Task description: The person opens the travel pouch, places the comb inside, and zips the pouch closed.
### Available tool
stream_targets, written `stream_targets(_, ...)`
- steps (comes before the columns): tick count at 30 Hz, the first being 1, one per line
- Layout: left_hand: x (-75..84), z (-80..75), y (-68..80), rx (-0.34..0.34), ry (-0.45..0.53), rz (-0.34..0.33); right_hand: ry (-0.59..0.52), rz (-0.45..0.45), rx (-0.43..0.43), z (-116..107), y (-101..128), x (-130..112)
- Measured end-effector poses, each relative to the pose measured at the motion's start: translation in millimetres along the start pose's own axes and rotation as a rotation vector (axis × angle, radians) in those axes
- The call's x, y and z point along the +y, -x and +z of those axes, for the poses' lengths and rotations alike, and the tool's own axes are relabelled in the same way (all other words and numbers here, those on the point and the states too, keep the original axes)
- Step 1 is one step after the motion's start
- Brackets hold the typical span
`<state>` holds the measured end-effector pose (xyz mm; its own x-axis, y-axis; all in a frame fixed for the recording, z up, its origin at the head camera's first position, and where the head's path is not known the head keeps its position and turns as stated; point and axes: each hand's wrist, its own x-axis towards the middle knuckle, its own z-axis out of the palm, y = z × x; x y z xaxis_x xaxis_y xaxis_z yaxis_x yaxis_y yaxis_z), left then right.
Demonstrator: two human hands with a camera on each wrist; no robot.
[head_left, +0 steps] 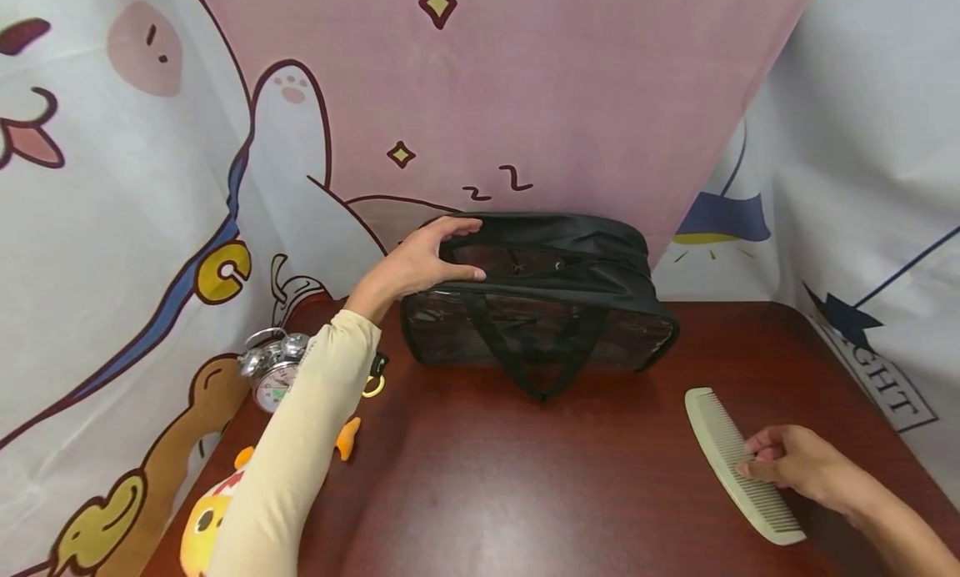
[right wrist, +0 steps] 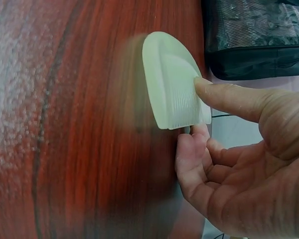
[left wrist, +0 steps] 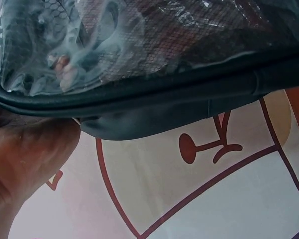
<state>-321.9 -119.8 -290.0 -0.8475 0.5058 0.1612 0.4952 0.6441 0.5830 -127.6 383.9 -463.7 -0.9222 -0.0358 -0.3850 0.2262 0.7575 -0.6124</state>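
The left hand [head_left: 420,258], fingers spread wide, touches the open top of a clear-sided black handbag [head_left: 536,318], contents indistinct. Right of and before the bag, the right hand [head_left: 806,467] pinches a pale-green comb [head_left: 729,460]. "ZZ" marks the backdrop [head_left: 585,102] behind the bag.

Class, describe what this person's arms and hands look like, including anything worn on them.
The left sleeve is pale cream, fairly close-fitting and lightly creased, ending at the wrist. The visible right forearm has no sleeve. The left hand and right hand are both ungloved, and no rings can be made out.
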Motion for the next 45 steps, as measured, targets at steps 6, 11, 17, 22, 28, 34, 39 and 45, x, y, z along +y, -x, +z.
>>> stream_targets(6,-0.4,-0.5,-0.3,0.004,-0.007,0.016,-0.041,-0.037,-0.013,-1,3,2)
stream_targets(11,-0.2,-1.0,0.4,0.008,-0.014,0.013,-0.126,-0.067,-0.104,-8,1,11)
stream_targets(17,1.2,-0.3,1.4,0.012,-0.022,0.012,-0.271,-0.048,-0.245,-23,-6,25)
stream_targets(22,0.2,1.1,1.3,0.014,-0.021,0.008,-0.383,-0.047,-0.326,-30,-11,37)
stream_targets(28,0.1,0.7,2.1,0.014,-0.020,0.001,-0.547,-0.072,-0.438,-36,-22,46)
stream_targets(34,0.8,0.2,-0.2,0.018,-0.037,0.008,-0.658,-0.099,-0.517,-40,-27,46)
stream_targets(39,-0.4,-0.4,-0.4,0.021,-0.029,0.002,-0.745,-0.138,-0.575,-48,-28,38)
stream_targets(45,-0.8,0.7,-0.5,0.019,-0.019,-0.001,-0.845,-0.232,-0.628,-63,-27,23)
